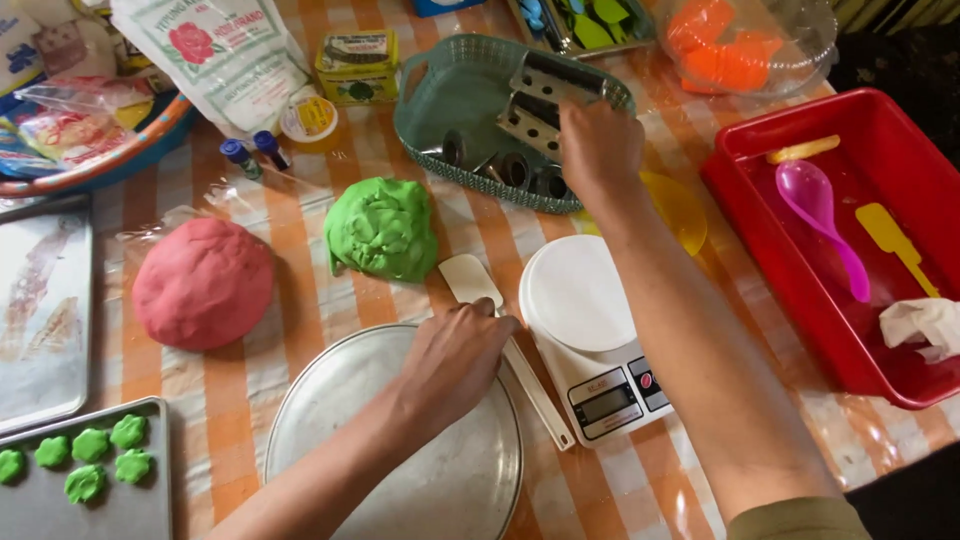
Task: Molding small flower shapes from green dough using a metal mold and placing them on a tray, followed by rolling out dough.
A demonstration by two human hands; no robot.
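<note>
reaching into the green basket (440, 110), the right hand (598, 150) closes on a metal cutter (540, 100), stiff, light, probably slick, best pinched by its edges. the left hand (455, 360), curled, rests on the round tray (400, 480) touching one white spatula (500, 330). beyond it: two soft dough balls, green (382, 228) and pink (203, 283).

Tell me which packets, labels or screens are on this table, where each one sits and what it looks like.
White bag: top left, tall plastic sack with a red flower and green print.
Yellow-green tin: top centre, beside the teal basket, rectangular.
Round lid: below the bag, white with a yellow label.
Scale screen: grey display on the white kitchen scale, centre right.
</note>
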